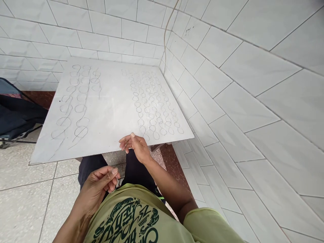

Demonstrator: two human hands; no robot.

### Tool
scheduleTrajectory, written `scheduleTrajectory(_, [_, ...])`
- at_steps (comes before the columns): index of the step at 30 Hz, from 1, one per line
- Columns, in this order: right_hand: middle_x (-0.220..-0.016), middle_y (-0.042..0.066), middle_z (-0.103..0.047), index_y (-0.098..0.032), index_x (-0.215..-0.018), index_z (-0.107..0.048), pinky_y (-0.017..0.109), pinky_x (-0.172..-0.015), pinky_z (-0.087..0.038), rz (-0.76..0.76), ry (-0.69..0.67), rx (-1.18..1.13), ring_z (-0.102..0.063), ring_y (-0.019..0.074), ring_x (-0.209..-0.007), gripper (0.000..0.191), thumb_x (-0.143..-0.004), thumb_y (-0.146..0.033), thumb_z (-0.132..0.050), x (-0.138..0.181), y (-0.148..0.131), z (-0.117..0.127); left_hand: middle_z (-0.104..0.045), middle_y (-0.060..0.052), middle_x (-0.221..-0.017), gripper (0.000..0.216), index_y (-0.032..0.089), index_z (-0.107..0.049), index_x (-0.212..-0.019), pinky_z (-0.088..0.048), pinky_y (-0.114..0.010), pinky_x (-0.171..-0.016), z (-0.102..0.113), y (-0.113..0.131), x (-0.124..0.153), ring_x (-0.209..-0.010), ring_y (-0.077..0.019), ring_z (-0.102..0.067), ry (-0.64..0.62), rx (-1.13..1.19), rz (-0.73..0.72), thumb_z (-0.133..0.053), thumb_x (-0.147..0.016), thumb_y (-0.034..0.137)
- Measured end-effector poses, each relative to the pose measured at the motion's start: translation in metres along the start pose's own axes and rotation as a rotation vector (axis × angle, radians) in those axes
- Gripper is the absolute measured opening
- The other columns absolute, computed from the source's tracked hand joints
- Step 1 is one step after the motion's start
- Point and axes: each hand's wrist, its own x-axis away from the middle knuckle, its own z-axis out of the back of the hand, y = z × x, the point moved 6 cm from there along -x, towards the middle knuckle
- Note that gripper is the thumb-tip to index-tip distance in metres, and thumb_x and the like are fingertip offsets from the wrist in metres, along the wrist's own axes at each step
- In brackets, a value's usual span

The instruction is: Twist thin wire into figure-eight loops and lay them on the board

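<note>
My left hand (103, 180) is closed, thumb against fingers, pinching a thin, pale wire loop (116, 185) in front of my shirt. My right hand (136, 146) hovers at the near edge of a white board (111, 114). Its fingers are loosely bent and apart, and I see nothing held in them. On the board's right half, thin loops (156, 135) run in several rows, many joined like figure eights. Larger thin rings (81, 131) form columns on the left half, with long wavy strands across them. Whether all of these are wire or drawn lines is unclear.
White tiled walls (248, 111) meet in a corner behind and right of the board. A cable (165, 37) hangs down that corner. At far left stands a dark folding chair (17, 111). My legs (92, 168) are under the board's near edge, above a speckled floor (22, 202).
</note>
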Motion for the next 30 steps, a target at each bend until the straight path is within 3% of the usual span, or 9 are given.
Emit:
scheduleTrajectory(2, [-0.089, 0.010, -0.072, -0.016, -0.100, -0.074, 0.030, -0.061, -0.050, -0.011, -0.049, 0.043, -0.067, 0.0183, -0.077, 0.066, -0.105, -0.068, -0.034, -0.001, -0.006, 0.006, -0.061, -0.001, -0.064, 0.033, 0.018, -0.076, -0.077, -0.038, -0.020, -0.051, 0.004, 0.001, -0.002, -0.055, -0.0089, -0.049, 0.012, -0.097, -0.058, -0.083, -0.082, 0.050])
scheduleTrajectory(4, [-0.099, 0.010, -0.074, -0.018, -0.112, -0.073, 0.032, -0.072, -0.054, 0.054, -0.114, 0.243, -0.069, 0.0195, -0.087, 0.053, -0.105, -0.062, -0.043, -0.001, -0.020, 0.007, -0.062, -0.002, -0.066, 0.036, 0.018, -0.076, -0.078, -0.039, -0.022, -0.052, 0.008, 0.001, -0.007, -0.057, -0.0106, -0.050, -0.014, -0.203, -0.109, -0.080, -0.084, 0.053])
scheduleTrajectory(8, [-0.124, 0.013, -0.071, -0.021, -0.133, -0.064, 0.042, -0.101, -0.049, 0.362, -0.321, 0.831, -0.062, 0.0252, -0.117, 0.033, -0.106, -0.037, -0.056, 0.005, -0.050, -0.007, -0.060, -0.001, -0.067, 0.038, 0.019, -0.073, -0.076, -0.042, -0.022, -0.056, 0.012, 0.003, -0.015, -0.060, -0.0120, -0.051, -0.032, -0.360, -0.188, -0.074, -0.089, 0.054])
scheduleTrajectory(12, [-0.112, 0.013, -0.071, -0.018, -0.122, -0.068, 0.047, -0.102, -0.042, 0.528, -0.460, 1.175, -0.059, 0.0271, -0.111, 0.027, -0.109, -0.025, -0.045, 0.009, -0.046, -0.014, -0.060, -0.001, -0.066, 0.039, 0.018, -0.070, -0.073, -0.041, -0.022, -0.056, 0.011, 0.008, -0.016, -0.059, -0.0115, -0.050, -0.012, -0.379, -0.203, -0.075, -0.089, 0.053])
scheduleTrajectory(15, [-0.093, 0.011, -0.069, -0.019, -0.108, -0.071, 0.045, -0.095, -0.041, 0.531, -0.476, 1.210, -0.058, 0.0263, -0.097, 0.030, -0.111, -0.028, -0.042, 0.009, -0.036, -0.014, -0.063, -0.002, -0.067, 0.037, 0.018, -0.072, -0.073, -0.042, -0.022, -0.055, 0.010, 0.008, -0.018, -0.059, -0.0114, -0.052, -0.026, -0.334, -0.183, -0.077, -0.087, 0.052])
scheduleTrajectory(22, [-0.077, 0.008, -0.061, -0.020, -0.080, -0.065, 0.040, -0.081, -0.038, 0.473, -0.443, 1.224, -0.050, 0.0239, -0.081, 0.044, -0.111, -0.041, -0.042, 0.012, -0.025, -0.022, -0.062, -0.001, -0.064, 0.037, 0.016, -0.073, -0.073, -0.040, -0.022, -0.052, 0.018, 0.002, -0.023, -0.054, -0.0102, -0.052, 0.025, -0.223, -0.173, -0.080, -0.084, 0.050])
scheduleTrajectory(30, [-0.067, 0.005, -0.058, -0.021, -0.071, -0.058, 0.036, -0.071, -0.036, 0.390, -0.244, 1.188, -0.047, 0.0198, -0.066, 0.047, -0.111, -0.033, -0.037, 0.019, -0.005, -0.045, -0.064, -0.001, -0.067, 0.033, 0.015, -0.073, -0.077, -0.039, -0.022, -0.054, 0.029, -0.007, -0.032, -0.056, -0.0098, -0.053, 0.126, -0.050, -0.190, -0.081, -0.084, 0.047])
